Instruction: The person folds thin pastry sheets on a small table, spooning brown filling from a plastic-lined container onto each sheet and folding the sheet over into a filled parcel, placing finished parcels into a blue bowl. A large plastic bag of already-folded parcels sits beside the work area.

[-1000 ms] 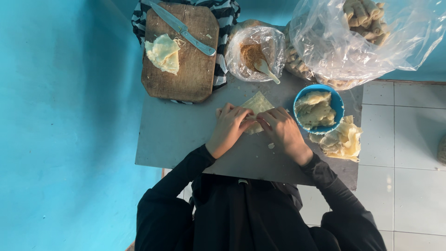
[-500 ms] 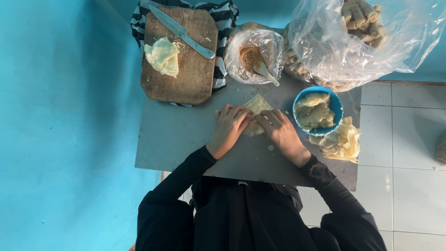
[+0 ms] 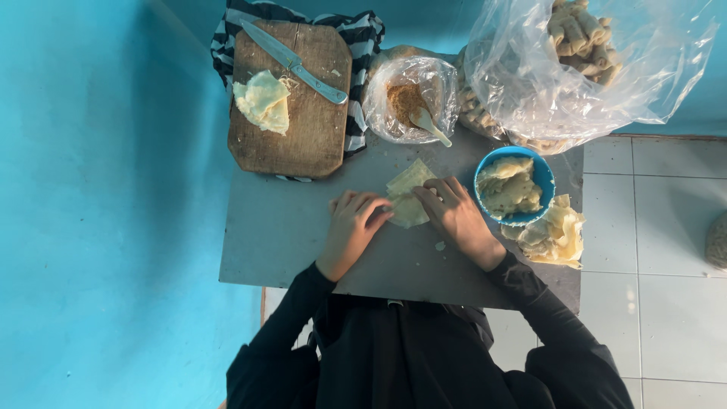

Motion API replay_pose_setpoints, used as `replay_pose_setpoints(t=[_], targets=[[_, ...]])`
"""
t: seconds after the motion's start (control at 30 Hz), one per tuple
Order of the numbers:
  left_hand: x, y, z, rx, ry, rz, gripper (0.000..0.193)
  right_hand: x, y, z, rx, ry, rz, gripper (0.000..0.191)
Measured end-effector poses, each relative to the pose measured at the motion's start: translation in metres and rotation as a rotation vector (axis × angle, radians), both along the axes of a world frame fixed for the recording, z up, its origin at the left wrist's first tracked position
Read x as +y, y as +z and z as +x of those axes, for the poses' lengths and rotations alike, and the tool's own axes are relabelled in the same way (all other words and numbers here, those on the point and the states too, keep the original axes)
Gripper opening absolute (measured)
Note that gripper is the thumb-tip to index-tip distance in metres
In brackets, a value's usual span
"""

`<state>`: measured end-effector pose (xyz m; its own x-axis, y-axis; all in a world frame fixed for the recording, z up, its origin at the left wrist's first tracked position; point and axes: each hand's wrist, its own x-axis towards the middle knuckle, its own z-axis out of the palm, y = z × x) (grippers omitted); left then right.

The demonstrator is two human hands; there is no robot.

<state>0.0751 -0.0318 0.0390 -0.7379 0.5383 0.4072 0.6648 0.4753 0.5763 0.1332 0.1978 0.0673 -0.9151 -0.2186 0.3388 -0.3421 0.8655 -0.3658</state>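
Pale wrapper sheet lies on the grey surface, long axis running near to far, pinned between both hands: left hand presses its left edge with flat fingers, right hand its right edge, equally close, neither grip closed.

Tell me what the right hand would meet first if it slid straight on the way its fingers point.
The right hand points up-left across the pale wrapper it presses; beyond that, probably the clear bag of brown filling, though height is unclear.
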Motion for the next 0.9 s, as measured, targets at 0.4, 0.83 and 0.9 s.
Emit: replay_pose_setpoints(t=[0.4,0.83,0.9], targets=[[-0.008,-0.004,0.009,-0.065,0.010,-0.101,0.022,-0.002,-0.002,-0.015,-0.030,-0.104,-0.198,0.022],[0.000,-0.021,0.012,0.165,-0.047,-0.237,0.026,-0.003,0.016,-0.002,0.056,-0.191,-0.214,0.018],[0.001,-0.019,0.012,0.154,-0.056,-0.238,0.027,-0.005,0.029,0.001,0.095,-0.190,-0.212,0.019]])
